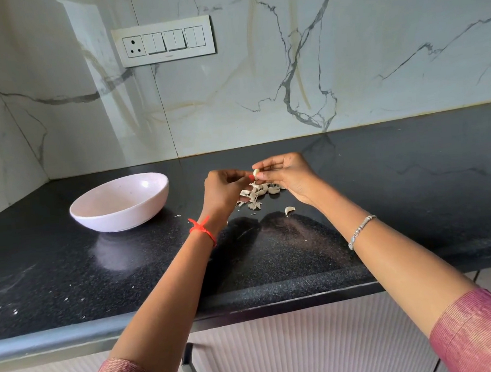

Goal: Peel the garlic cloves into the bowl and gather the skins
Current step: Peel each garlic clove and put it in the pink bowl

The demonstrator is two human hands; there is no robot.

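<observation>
Fingers (267,163) of the right hand (289,174) and left hand (223,189) curl in together, pinching one garlic clove (256,172) between them. Just below the fingers a heap of skins (256,194) lies on the black counter (387,188); a lone clove (289,210) sits nearer the person, and the pink bowl (116,218) stands well off to the left

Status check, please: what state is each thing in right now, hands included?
Held clove: in the air above the skins.
Left hand: pinching the held clove.
Right hand: pinching it too.
Skins: loose pile on the counter.
Loose clove: lying on the counter beside the pile, untouched.
Bowl: upright, left of the hands; no cloves visible inside.
</observation>
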